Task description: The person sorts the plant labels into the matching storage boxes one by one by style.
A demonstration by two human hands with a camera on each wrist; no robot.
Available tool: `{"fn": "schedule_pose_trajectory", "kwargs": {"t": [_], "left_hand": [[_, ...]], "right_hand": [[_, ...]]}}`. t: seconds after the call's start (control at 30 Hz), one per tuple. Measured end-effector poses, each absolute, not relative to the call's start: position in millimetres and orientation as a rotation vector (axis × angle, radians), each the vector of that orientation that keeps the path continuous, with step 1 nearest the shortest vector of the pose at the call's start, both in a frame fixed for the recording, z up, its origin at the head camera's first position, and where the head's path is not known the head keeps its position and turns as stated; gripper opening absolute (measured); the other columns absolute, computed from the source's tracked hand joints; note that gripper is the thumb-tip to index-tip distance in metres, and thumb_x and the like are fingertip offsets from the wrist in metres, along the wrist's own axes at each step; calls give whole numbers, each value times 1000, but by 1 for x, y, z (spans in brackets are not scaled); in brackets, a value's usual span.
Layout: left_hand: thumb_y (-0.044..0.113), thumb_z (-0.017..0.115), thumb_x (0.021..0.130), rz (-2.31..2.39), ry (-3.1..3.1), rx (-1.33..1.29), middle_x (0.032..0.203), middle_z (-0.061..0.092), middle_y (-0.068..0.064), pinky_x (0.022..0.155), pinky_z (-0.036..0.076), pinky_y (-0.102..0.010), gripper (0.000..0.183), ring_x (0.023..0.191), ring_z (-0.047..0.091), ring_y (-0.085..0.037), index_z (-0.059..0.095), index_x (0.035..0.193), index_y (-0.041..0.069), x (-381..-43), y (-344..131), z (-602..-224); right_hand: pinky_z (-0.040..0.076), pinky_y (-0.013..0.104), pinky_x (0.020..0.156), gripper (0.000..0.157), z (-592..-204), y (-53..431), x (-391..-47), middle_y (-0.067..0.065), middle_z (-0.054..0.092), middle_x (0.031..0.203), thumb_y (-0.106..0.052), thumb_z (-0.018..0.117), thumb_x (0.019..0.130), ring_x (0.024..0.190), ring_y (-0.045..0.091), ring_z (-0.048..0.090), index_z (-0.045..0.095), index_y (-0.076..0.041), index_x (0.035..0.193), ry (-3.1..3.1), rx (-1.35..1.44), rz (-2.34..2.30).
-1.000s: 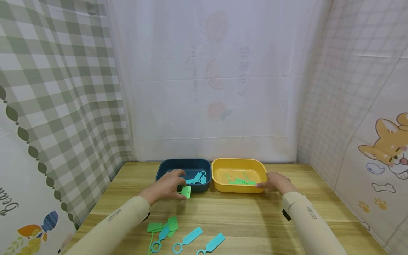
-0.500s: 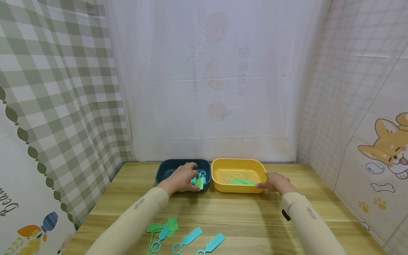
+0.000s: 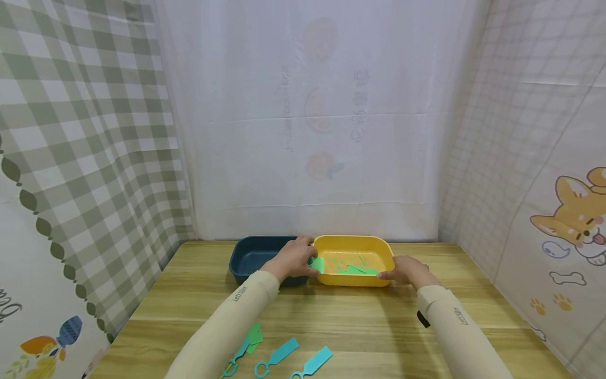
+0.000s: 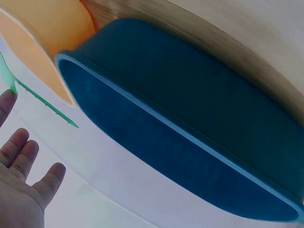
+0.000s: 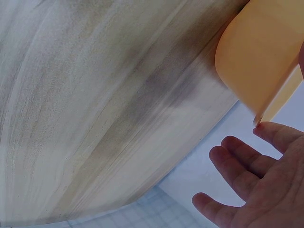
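My left hand [image 3: 295, 259] is over the seam between a dark blue bin [image 3: 246, 255] and a yellow bin [image 3: 355, 280]. It pinches a green plastic tag [image 3: 318, 264] at the yellow bin's left rim. In the left wrist view, the tag's thin notched stem [image 4: 45, 102] sticks out past my fingertips, while the other fingers are spread. My right hand [image 3: 411, 271] rests at the yellow bin's right front corner; in the right wrist view one fingertip [image 5: 259, 126] touches the rim and the other fingers are loosely extended. Several green tags [image 3: 357, 269] lie inside the yellow bin.
On the table's near part lie blue ring-ended tags [image 3: 284, 350] and another blue tag [image 3: 318, 360]. More green tags [image 3: 254, 337] are to their left, partly behind my left sleeve. Curtains [image 3: 303, 158] stand behind the bins and at both sides.
My left hand has carried the green tag rightward, from in front of the blue bin across it to the yellow bin's left edge. The right hand has stayed at its corner.
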State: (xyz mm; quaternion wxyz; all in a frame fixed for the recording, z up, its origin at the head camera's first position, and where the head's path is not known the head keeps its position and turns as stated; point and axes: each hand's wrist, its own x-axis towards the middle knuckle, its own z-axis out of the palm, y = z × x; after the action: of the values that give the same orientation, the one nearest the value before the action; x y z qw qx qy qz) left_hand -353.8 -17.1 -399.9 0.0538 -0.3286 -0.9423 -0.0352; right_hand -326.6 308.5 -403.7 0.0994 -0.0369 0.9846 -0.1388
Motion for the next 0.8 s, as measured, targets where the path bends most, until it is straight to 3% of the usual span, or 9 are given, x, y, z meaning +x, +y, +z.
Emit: {"fn": "schedule_pose_trajectory", "kwargs": {"t": [0.47,0.8], "left_hand": [[52,73,86,-96,-2859,-962,152,41,-9,111,35,-43,44,139,38,-27,70,118,21,-360,27,-408],[52,68,90,-15,-2816,-933,153,39,-8,111,35,-48,51,139,39,-26,62,134,27,-358,43,-415]], "right_hand": [[41,69,87,57,-403,308,-325,20,64,113,-51,69,89,105,40,58,61,0,113,2914,-71,-397],[38,73,89,56,-404,309,-327,20,64,115,-52,69,89,107,42,58,61,-3,113,2905,-81,-393]]}}
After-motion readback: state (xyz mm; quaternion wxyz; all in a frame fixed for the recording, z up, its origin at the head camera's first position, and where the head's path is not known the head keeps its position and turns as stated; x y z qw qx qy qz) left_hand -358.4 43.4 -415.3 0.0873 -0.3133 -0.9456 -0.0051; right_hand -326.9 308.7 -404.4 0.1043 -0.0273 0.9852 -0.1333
